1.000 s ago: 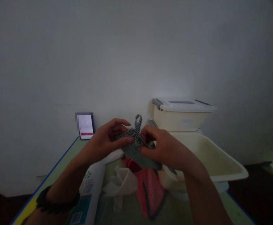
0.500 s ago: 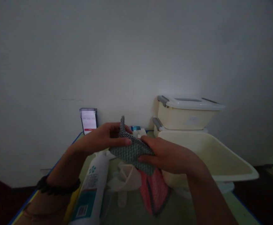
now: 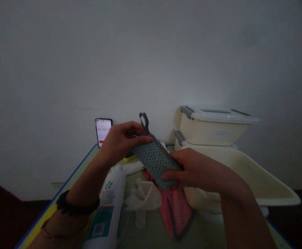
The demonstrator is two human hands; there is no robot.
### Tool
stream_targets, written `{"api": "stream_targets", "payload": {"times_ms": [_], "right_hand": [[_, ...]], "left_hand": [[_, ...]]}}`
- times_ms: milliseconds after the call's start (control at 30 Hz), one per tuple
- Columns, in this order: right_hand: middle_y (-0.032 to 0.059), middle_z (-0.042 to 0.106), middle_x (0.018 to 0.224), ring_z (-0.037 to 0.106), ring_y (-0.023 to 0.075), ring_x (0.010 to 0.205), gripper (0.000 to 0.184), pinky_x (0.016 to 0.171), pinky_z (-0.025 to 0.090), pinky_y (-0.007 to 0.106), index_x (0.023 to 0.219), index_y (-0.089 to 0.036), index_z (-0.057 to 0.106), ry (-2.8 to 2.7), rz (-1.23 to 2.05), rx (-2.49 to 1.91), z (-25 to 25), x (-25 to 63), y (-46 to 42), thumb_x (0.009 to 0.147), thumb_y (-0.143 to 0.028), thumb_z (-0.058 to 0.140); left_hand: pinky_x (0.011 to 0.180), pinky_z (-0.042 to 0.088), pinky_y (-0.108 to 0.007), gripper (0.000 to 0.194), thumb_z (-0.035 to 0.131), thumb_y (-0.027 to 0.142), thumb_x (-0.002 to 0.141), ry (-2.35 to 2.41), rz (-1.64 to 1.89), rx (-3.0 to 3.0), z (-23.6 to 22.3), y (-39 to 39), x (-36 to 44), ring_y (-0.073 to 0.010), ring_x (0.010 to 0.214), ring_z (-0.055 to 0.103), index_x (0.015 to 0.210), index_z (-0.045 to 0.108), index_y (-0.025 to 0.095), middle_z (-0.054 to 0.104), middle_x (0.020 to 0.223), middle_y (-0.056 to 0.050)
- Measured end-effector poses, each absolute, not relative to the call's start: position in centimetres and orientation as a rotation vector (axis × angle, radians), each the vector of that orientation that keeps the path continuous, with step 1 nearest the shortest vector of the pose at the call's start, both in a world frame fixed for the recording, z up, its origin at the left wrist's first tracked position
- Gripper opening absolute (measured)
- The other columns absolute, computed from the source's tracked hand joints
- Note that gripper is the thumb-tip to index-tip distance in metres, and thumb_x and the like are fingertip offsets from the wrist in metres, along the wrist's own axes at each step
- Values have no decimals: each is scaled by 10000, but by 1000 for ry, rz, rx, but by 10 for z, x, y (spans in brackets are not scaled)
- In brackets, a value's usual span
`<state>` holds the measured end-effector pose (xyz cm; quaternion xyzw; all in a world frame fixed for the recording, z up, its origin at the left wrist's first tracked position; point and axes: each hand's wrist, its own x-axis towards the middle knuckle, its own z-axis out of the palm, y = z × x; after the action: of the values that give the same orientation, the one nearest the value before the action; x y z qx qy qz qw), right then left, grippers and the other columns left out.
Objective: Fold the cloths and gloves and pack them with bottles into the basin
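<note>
A green knitted scrub cloth (image 3: 154,161) with a small hanging loop at its top is held up over the table between both hands. My left hand (image 3: 120,141) pinches its upper end near the loop. My right hand (image 3: 192,168) grips its lower end from the right. Beneath them on the table lie a pink cloth (image 3: 175,211), a crumpled clear glove (image 3: 144,199) and a white bottle with a teal label (image 3: 106,207) lying on its side.
A cream basin (image 3: 257,180) sits at the right. Two lidded cream boxes (image 3: 215,128) are stacked against the wall behind it. A lit phone (image 3: 103,130) leans on the wall at the table's far left. The table (image 3: 145,235) has a blue and yellow edge.
The cloth has been turned and stretched out flat, its loop now pointing up at the left. My view has shifted slightly left, so the boxes and basin appear farther right.
</note>
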<state>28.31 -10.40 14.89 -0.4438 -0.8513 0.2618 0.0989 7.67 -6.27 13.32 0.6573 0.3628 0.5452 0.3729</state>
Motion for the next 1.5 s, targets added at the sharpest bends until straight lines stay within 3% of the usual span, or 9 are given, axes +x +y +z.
{"api": "stream_targets", "payload": {"times_ms": [67,233,467,633,900,1033,1267,1400,1500], "right_hand": [[39,674,724,600,150,634,205,518,387,222,809,-142,677,-2493,738,-1318,151,284,-103,795,-334,607],[2,636,638,545,109,544,244,488,383,201,737,-140,649,-2298,737,-1331,155,283,-104,816,-362,585],[39,682,768,601,142,659,254,577,445,221,879,-137,686,-2449,931,-1249,153,284,-104,827,-362,581],[52,684,836,613,151,693,312,574,448,236,973,-143,634,-2182,925,-1181,151,285,-105,884,-408,496],[27,641,756,582,139,661,167,557,417,244,850,-162,612,-2101,655,-1304,164,319,-114,874,-289,507],[49,671,924,640,175,834,169,709,488,286,951,-169,586,-2008,757,-1249,169,353,-110,844,-298,565],[79,686,974,651,198,923,150,815,513,336,946,-126,588,-1976,1049,-1297,151,413,-97,843,-224,538],[82,685,1013,650,183,903,199,781,517,310,1010,-121,586,-2024,1046,-1564,134,437,-91,862,-217,494],[84,692,972,644,196,879,172,759,505,296,935,-116,631,-2091,1052,-1722,122,442,-84,800,-196,562]], "left_hand": [[617,493,-205,212,816,213,596,910,1414,1628,131,-61,78,-115,658,636,728,664,148,691,712,9],[692,535,-227,419,752,271,709,690,1362,1405,128,-58,71,-130,743,674,1099,612,205,723,787,6],[770,560,-277,204,785,199,646,889,1233,1591,133,-63,75,-175,777,696,837,724,161,753,806,-25],[765,565,-300,200,767,253,673,984,1227,1747,142,-76,83,-190,791,695,851,725,172,760,860,-29],[768,556,-306,172,675,318,775,1006,1174,1853,159,-86,113,-186,799,683,854,716,171,753,872,-42],[780,544,-310,200,694,320,757,920,1173,1887,167,-76,156,-183,816,671,890,692,171,740,892,-41],[790,515,-367,274,476,343,902,960,1141,2130,118,-54,206,-185,887,607,1090,455,146,616,1001,-96],[808,487,-428,233,384,359,935,1047,832,2439,93,-58,198,-223,911,571,964,516,170,606,946,-83],[940,409,-460,245,375,285,932,853,710,2685,89,-58,193,-242,1015,517,859,578,170,613,928,-82]]}}
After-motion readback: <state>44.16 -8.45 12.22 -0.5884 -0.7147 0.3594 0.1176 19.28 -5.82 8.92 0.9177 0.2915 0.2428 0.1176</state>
